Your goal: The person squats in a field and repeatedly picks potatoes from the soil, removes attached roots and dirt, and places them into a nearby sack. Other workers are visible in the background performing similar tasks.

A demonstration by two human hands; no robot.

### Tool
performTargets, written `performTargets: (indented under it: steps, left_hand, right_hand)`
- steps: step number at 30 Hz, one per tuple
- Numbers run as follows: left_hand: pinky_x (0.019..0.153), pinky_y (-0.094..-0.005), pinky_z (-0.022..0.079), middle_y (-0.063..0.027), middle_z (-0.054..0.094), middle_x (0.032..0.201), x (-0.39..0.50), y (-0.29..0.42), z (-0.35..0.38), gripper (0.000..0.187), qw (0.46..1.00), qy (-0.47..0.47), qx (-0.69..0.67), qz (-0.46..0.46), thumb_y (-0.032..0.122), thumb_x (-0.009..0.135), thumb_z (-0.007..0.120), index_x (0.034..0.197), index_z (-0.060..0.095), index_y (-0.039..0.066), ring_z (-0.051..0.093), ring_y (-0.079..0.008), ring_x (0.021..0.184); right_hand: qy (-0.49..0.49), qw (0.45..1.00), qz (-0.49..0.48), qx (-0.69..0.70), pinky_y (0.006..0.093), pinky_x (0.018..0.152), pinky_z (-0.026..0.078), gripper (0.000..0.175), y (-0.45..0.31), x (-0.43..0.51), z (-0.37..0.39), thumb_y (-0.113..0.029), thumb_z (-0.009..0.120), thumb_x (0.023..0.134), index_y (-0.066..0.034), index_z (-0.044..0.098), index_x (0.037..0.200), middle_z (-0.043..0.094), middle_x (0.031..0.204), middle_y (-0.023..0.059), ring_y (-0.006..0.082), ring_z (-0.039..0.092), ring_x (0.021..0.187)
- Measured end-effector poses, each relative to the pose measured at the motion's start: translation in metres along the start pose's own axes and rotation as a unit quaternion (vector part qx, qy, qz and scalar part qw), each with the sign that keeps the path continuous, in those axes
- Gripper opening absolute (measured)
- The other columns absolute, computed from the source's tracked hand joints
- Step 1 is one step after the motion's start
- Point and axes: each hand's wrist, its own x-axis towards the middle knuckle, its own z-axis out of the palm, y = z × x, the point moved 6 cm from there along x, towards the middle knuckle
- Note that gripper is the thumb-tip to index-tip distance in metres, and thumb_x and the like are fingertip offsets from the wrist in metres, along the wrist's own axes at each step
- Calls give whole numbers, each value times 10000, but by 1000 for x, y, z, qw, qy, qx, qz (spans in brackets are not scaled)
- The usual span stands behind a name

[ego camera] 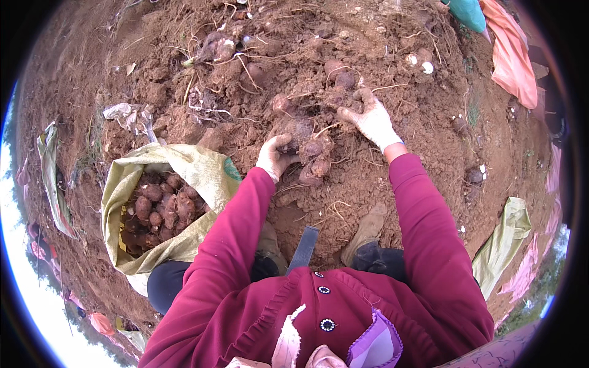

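My left hand, in a soiled white glove, has its thumb and fingers around the side of a soil-caked clump of taro corms on the dug ground. My right hand, also gloved, is just right of the clump, thumb and fingers spread. Its fingertips are close to some smaller corms half sunk in the soil; whether they touch is unclear. A reddish corm lies above the clump. By my left forearm, an open woven sack holds many loose brown corms.
A flat dark bar stands out between my boots. Farther off lie a pale sack at right, another sack at left and a pink bag at upper right. Cut corms and roots lie upslope.
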Motion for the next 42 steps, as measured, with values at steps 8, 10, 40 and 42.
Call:
performTargets:
  steps: [8,10,40,42]
  left_hand:
    - [904,-394,496,-46,651,1100,-67,59,53,691,976,-84,177,98,33,764,600,1434,447,105,618,-182,969]
    - [881,-296,495,-44,660,1047,-85,66,80,674,956,-153,212,137,-6,760,604,1412,465,90,622,-152,912]
    - [642,-420,541,-57,629,1108,-132,100,63,291,967,-27,-234,101,144,869,634,1148,558,183,621,-234,901]
    - [681,-448,543,-65,616,1148,-133,109,60,326,978,-19,-125,166,151,872,638,1183,543,183,615,-254,969]
  right_hand:
    - [127,914,-367,-121,399,1028,447,570,-138,-50,-56,-405,768,773,-167,594,1262,590,1284,121,306,527,1233]
    - [108,853,-486,-156,435,1026,444,597,-174,-61,-32,-438,753,774,-190,569,1285,596,1266,124,356,542,1208]
    - [-124,959,-227,115,333,927,504,729,-161,-110,-15,-172,800,752,-79,425,1369,611,1165,40,216,601,1055]
    - [-196,875,-38,441,344,879,523,672,-145,-106,-39,-136,778,796,-72,430,1367,623,1108,40,173,613,994]
